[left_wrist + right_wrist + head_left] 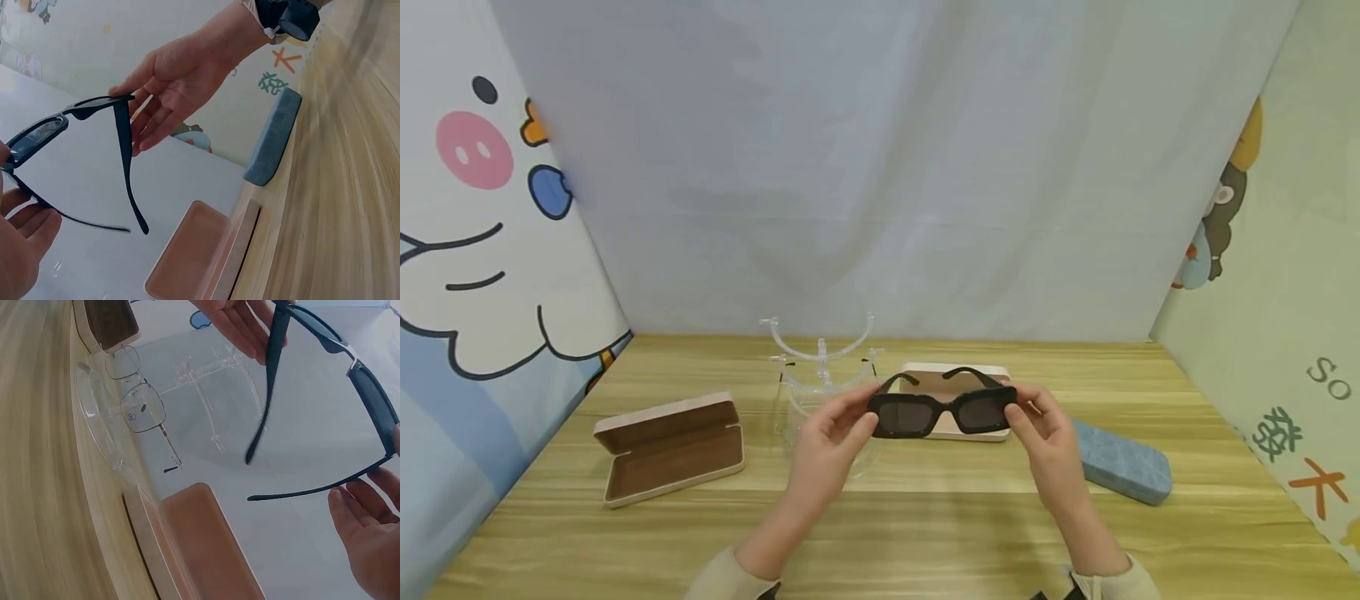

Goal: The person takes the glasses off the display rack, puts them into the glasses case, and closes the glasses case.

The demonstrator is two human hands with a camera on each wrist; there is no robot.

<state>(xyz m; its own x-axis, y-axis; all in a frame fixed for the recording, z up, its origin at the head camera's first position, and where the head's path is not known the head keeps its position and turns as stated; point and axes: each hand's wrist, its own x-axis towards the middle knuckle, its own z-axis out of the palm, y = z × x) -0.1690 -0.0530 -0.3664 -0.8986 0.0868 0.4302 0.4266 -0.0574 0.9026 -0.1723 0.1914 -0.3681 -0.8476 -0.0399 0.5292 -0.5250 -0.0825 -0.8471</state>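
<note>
Black sunglasses (946,409) with thick rectangular rims are held up over the table, temples unfolded and pointing away from me. My left hand (829,440) pinches the left end of the frame between thumb and fingers. At the opposite end, my right hand (1045,442) grips the hinge corner the same way. Just behind the sunglasses, partly hidden by them, lies an opened cream glasses case (955,367); its pinkish-brown lining shows in both wrist views. Thin metal-rimmed glasses (144,409) sit on a clear display stand (822,358) beyond my left hand.
Another opened cream case (677,454) with brown lining stands on the left of the wooden table (940,542). A closed blue case (1123,462) lies to the right, beside my right hand. Printed cloths hang at both sides, and a pale curtain (880,167) closes the back.
</note>
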